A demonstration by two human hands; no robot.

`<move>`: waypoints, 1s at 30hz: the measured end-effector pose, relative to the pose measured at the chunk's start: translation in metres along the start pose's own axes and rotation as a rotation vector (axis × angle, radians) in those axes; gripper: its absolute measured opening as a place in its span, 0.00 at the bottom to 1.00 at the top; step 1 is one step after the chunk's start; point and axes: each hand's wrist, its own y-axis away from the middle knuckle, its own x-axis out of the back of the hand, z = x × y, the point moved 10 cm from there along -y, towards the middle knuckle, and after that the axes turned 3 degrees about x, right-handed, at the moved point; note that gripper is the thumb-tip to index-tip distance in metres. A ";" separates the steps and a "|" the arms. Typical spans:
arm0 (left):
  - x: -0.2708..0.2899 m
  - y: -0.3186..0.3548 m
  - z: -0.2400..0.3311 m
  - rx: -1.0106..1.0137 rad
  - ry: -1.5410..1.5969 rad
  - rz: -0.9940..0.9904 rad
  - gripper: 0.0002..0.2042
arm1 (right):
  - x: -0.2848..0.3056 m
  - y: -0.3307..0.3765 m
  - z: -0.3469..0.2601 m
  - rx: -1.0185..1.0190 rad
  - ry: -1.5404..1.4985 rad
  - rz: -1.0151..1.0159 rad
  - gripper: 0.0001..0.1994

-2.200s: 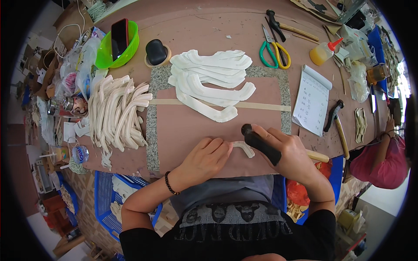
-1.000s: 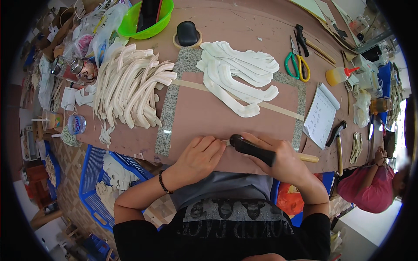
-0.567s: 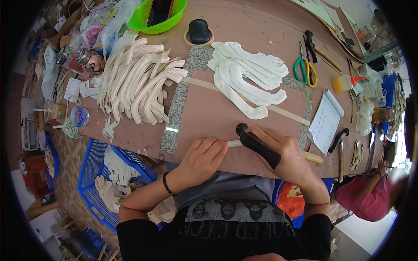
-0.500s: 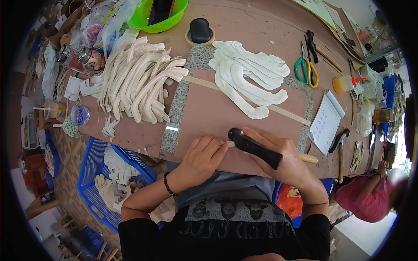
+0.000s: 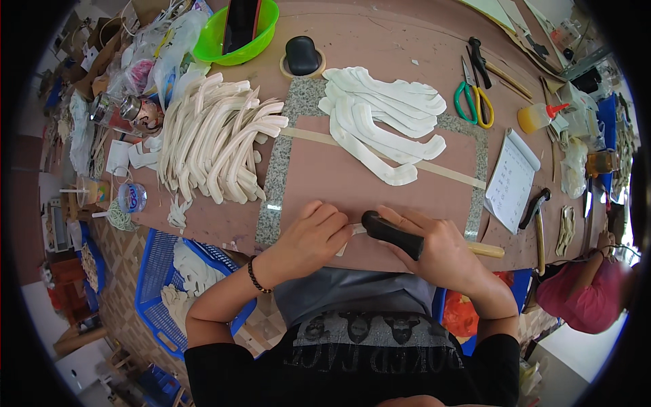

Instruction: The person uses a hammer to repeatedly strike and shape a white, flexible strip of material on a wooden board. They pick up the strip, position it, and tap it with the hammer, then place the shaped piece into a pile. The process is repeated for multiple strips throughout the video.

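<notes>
My right hand (image 5: 444, 254) is closed around a hammer with a black head (image 5: 393, 233) and a pale wooden handle (image 5: 485, 249). The hammer head lies close to my left fingertips, above the brown work surface. My left hand (image 5: 312, 237) pinches a small white strip (image 5: 357, 229); most of it is hidden by the fingers, and its far end meets the hammer head. Beyond my hands, several white curved leather-like strips (image 5: 380, 112) overlap on the board. To their left rises a big pile of cream, layered curved strips (image 5: 217, 139).
Scissors (image 5: 475, 95), a second hammer (image 5: 478, 57), a glue bottle (image 5: 536, 119), a notepad (image 5: 512, 180) and another hammer (image 5: 536, 210) lie to the right. A green bowl (image 5: 254, 47) and a black rounded block (image 5: 303, 55) stand far off. A blue basket (image 5: 152, 285) sits lower left; a co-worker (image 5: 576, 298) is at right.
The hammer head has tilted flatter and come down near my left fingers. More of the white strip shows below my left hand. The whole view has shifted slightly.
</notes>
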 end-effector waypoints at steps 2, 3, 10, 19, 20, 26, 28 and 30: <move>0.000 0.003 0.006 0.008 -0.071 0.003 0.12 | 0.002 -0.004 -0.003 0.034 0.017 0.021 0.37; 0.000 0.005 0.007 0.025 -0.077 0.016 0.12 | 0.000 -0.006 -0.005 0.057 0.023 0.017 0.36; 0.009 0.021 -0.012 0.223 0.077 0.235 0.13 | -0.014 -0.014 -0.005 0.065 0.010 0.014 0.29; -0.003 0.013 0.015 0.053 -0.135 0.015 0.14 | -0.003 -0.019 -0.014 0.084 -0.028 0.037 0.28; -0.004 0.012 0.016 0.047 -0.155 0.008 0.15 | -0.007 -0.019 -0.012 0.081 -0.014 0.024 0.28; 0.014 0.021 0.000 0.244 -0.078 0.253 0.14 | -0.018 -0.019 -0.007 0.071 -0.014 0.007 0.25; 0.015 0.030 -0.003 0.286 -0.003 0.339 0.12 | -0.017 -0.020 -0.009 0.085 -0.009 0.013 0.25; 0.010 0.032 -0.001 0.289 0.010 0.346 0.11 | -0.016 -0.020 -0.008 0.078 -0.008 -0.003 0.25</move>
